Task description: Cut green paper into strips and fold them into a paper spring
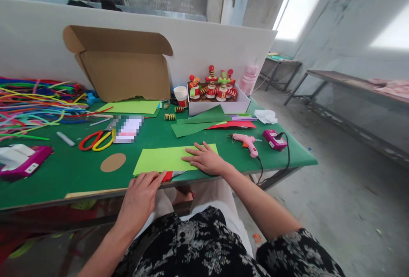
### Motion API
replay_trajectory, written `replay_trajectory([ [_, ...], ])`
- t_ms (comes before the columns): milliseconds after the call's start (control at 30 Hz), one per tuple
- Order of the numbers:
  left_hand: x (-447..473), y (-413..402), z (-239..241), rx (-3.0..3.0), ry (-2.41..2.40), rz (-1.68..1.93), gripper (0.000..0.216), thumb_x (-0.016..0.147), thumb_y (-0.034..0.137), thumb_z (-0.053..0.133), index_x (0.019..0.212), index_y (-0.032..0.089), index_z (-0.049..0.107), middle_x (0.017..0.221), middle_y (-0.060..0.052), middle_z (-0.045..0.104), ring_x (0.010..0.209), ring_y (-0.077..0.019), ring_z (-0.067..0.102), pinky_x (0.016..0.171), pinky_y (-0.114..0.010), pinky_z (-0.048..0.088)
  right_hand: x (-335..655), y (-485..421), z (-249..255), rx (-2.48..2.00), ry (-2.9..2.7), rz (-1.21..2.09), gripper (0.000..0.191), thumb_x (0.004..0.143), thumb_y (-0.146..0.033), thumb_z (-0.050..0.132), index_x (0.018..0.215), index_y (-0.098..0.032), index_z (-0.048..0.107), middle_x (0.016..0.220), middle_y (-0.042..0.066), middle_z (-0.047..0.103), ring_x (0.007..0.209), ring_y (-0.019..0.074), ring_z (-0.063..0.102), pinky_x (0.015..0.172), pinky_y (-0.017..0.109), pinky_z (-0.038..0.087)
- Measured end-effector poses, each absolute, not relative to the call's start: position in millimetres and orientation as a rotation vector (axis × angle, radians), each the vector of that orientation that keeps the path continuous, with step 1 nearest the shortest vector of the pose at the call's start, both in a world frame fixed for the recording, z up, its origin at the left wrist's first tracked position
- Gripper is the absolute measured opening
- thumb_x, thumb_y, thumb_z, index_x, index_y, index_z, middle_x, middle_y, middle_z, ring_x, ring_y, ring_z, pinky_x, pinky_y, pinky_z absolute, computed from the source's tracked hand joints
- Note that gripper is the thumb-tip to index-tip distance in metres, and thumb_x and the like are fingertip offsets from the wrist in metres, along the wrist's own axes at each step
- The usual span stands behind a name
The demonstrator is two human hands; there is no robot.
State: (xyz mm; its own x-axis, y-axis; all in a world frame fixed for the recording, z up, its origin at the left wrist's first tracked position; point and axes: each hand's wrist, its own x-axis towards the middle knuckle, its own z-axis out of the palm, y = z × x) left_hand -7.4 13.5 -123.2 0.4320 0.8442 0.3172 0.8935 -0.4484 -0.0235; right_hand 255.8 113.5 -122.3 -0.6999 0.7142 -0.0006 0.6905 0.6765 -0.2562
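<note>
A lime-green sheet of paper (162, 159) lies near the table's front edge. My right hand (206, 158) rests flat on its right part, fingers spread. Along the sheet's near left edge lies my left hand (143, 191), its fingertips touching the paper and the thumb stretched to the right; it appears to grip nothing. Partly under the near edge, beside the left thumb, is a red thing with a grey pointed end (171, 176), its kind hard to make out. A round brown cardboard disc (113, 163) sits to the left.
Scissors (97, 138), a blurred-out rectangle (128, 129) and pipe cleaners (35, 104) lie left. Behind are dark green sheets (201, 120) and a box (219, 107) of red-and-green spring figures. A pink glue gun (245, 141) and purple power socket (275, 139) with cord are right.
</note>
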Motion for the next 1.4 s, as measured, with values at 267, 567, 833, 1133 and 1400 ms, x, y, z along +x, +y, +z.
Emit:
replay_trajectory([
  [267,-2,15,-126,-2.509,-1.502,-0.434,0.048,0.088,0.005,0.037,0.126,0.017,0.063,0.109,-0.011,0.07,0.1,-0.0245,0.059,0.077,-0.035,0.044,253,112,-116,-1.207,-2.775,0.41,0.042,0.104,-0.039,0.034,0.144,-0.039,0.046,0.157,-0.003,0.038,0.148,0.0308,0.022,0.119,0.059,0.013],
  [567,-19,16,-125,-2.489,-1.522,-0.437,0.05,0.086,0.005,0.037,0.128,0.019,0.062,0.111,-0.01,0.07,0.101,-0.0243,0.059,0.074,-0.035,0.045,226,108,-112,-1.228,-2.703,0.522,0.042,0.104,-0.038,0.034,0.143,-0.033,0.048,0.155,0.001,0.04,0.147,0.0303,0.026,0.118,0.057,0.018],
  [833,-15,9,-127,-2.459,-1.558,-0.446,0.048,0.088,0.008,0.036,0.125,0.02,0.064,0.108,-0.012,0.069,0.095,-0.0248,0.061,0.072,-0.035,0.045,288,133,-110,-1.307,-2.76,0.427,0.042,0.103,-0.034,0.038,0.144,-0.033,0.048,0.156,0.002,0.037,0.148,0.0289,0.023,0.119,0.055,0.018],
  [1133,7,7,-130,-2.448,-1.566,-0.428,0.049,0.086,0.006,0.037,0.124,0.017,0.065,0.107,-0.013,0.07,0.094,-0.026,0.061,0.07,-0.036,0.045,289,133,-121,-1.304,-2.788,0.322,0.043,0.104,-0.036,0.034,0.146,-0.035,0.044,0.157,-0.001,0.037,0.148,0.0284,0.022,0.119,0.054,0.017],
  [1400,6,12,-134,-2.515,-1.529,-0.334,0.053,0.083,0.006,0.041,0.13,0.02,0.06,0.11,-0.011,0.07,0.096,-0.0253,0.061,0.073,-0.035,0.046,290,133,-122,-1.301,-2.771,0.326,0.043,0.104,-0.038,0.033,0.146,-0.035,0.044,0.157,-0.001,0.037,0.148,0.0293,0.023,0.119,0.055,0.016],
])
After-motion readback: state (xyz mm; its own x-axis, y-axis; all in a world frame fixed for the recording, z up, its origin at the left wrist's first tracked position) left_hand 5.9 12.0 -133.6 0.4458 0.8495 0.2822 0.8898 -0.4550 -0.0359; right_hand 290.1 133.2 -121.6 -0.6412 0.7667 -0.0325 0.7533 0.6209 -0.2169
